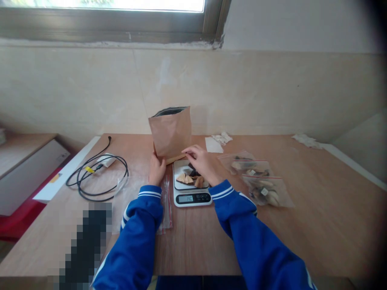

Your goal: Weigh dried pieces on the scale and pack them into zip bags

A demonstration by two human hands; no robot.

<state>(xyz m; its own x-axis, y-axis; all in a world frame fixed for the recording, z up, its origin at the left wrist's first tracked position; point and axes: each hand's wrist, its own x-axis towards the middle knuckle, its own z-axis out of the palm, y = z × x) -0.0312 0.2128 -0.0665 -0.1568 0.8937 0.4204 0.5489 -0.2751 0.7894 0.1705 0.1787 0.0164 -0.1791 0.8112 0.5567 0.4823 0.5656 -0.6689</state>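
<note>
A brown paper stand-up pouch (171, 132) stands upright and open at the top on the wooden table (317, 225). My left hand (157, 170) grips its lower left corner. My right hand (203, 161) touches its bottom right edge and reaches over a white digital scale (192, 197). Several pale and dark dried pieces (189, 178) lie on the scale's platform, and its display is lit. Both sleeves are blue with white stripes.
Two clear zip bags (260, 181) holding similar pieces lie right of the scale. An empty clear bag (167, 201) lies under my left forearm. A coiled black cable (98, 177) sits at the left; crumpled paper (222, 138) near the wall.
</note>
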